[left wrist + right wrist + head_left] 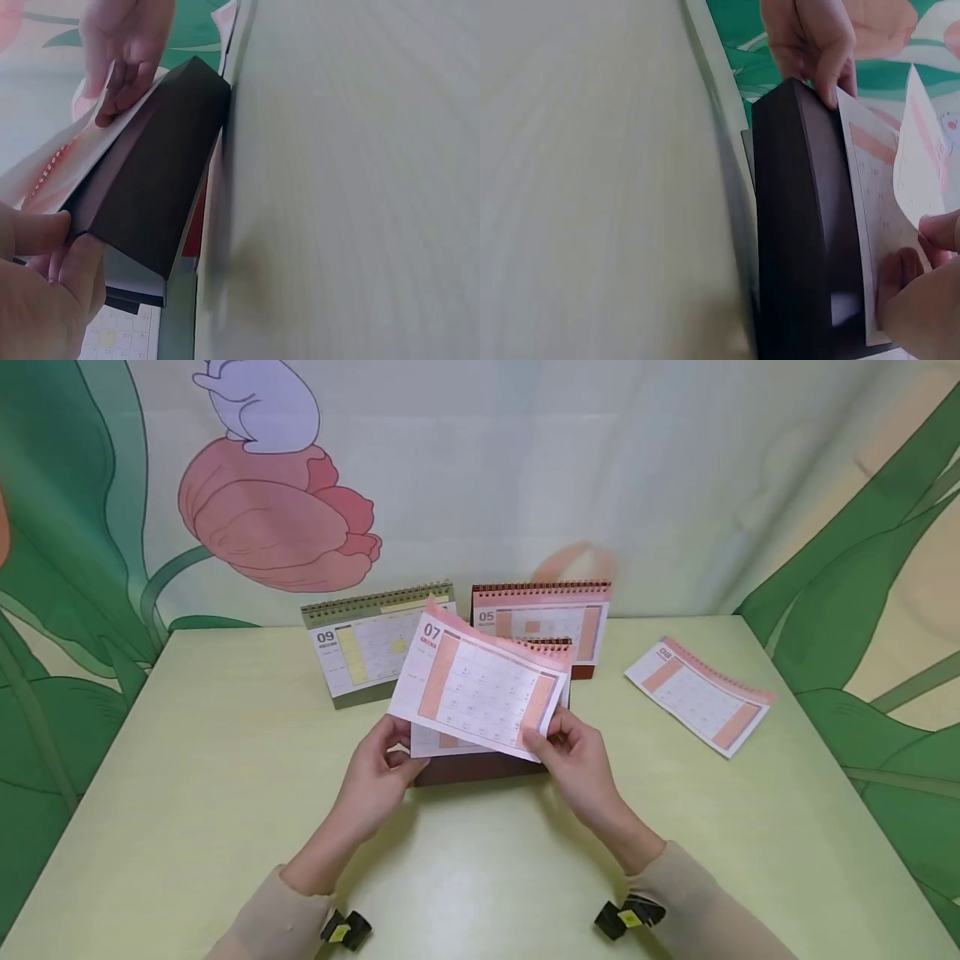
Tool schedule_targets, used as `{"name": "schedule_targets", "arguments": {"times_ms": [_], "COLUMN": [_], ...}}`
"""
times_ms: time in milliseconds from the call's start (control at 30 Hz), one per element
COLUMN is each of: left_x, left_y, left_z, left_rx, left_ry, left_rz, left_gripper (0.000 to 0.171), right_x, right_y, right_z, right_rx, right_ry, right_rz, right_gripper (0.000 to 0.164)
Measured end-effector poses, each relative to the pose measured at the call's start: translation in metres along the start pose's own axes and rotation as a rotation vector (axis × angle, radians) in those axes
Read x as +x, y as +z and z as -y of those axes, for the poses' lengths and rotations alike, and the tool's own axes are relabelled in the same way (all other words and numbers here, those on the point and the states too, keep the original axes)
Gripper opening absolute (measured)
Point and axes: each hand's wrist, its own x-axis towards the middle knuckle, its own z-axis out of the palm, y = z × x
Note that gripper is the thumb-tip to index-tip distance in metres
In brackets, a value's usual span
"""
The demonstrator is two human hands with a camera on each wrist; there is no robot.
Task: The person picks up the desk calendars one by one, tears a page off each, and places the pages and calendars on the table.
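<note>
A desk calendar with a dark brown stand is in front of me, slightly raised in both hands. My left hand grips the stand's lower left corner, thumb in front, also visible in the left wrist view. With thumb and fingers my right hand pinches the lower right corner of a pink-topped calendar page marked 07. That page hangs tilted across the calendar, its upper left edge away from the binding; whether its right end is still attached I cannot tell. Another page lies beneath it against the stand.
Behind on the left stands a green desk calendar showing 09. A pink desk calendar showing 05 stands beside it, partly covered. To the right a loose page marked 08 lies on the pale table. A printed curtain hangs behind.
</note>
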Motion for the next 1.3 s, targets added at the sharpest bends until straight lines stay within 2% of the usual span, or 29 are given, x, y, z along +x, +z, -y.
{"name": "schedule_targets", "arguments": {"times_ms": [100,200,267,333,533,667,833,967,1100,1200,1300], "left_x": [0.001,0.001,0.000,0.000,0.000,0.002,0.003,0.003,0.004,0.004,0.003], "left_y": [0.001,0.001,0.000,0.000,0.001,0.004,0.009,0.012,0.014,0.015,0.016], "left_z": [0.001,0.002,0.003,0.003,0.004,0.003,0.002,0.003,0.006,0.008,0.010], "left_rx": [-0.031,-0.038,-0.042,-0.042,-0.062,-0.067,-0.043,-0.035,-0.042,-0.050,-0.051], "left_ry": [0.005,-0.004,-0.012,-0.014,0.008,0.025,0.031,0.023,0.003,-0.005,-0.008], "left_rz": [0.003,0.005,0.001,-0.001,-0.003,0.020,0.010,0.002,0.006,0.001,0.000], "left_gripper": [0.028,0.033,0.032,0.030,0.025,0.032,0.047,0.044,0.042,0.043,0.042], "right_x": [0.004,0.007,0.008,0.007,0.006,0.004,-0.002,-0.005,-0.008,-0.010,-0.011], "right_y": [0.002,0.002,0.001,0.001,0.009,0.021,0.035,0.042,0.046,0.047,0.049], "right_z": [0.003,0.002,0.000,-0.004,-0.007,-0.004,-0.005,-0.010,-0.017,-0.017,-0.016], "right_rx": [-0.051,0.009,0.103,0.232,0.591,0.692,0.631,0.563,0.482,0.403,0.346], "right_ry": [0.014,0.076,0.140,0.203,0.323,0.354,0.331,0.220,0.129,0.113,0.135], "right_rz": [0.033,0.086,0.108,0.104,-0.014,-0.081,-0.112,-0.114,-0.116,-0.111,-0.098], "right_gripper": [0.012,0.020,0.033,0.039,0.031,0.027,0.036,0.046,0.050,0.050,0.046]}}
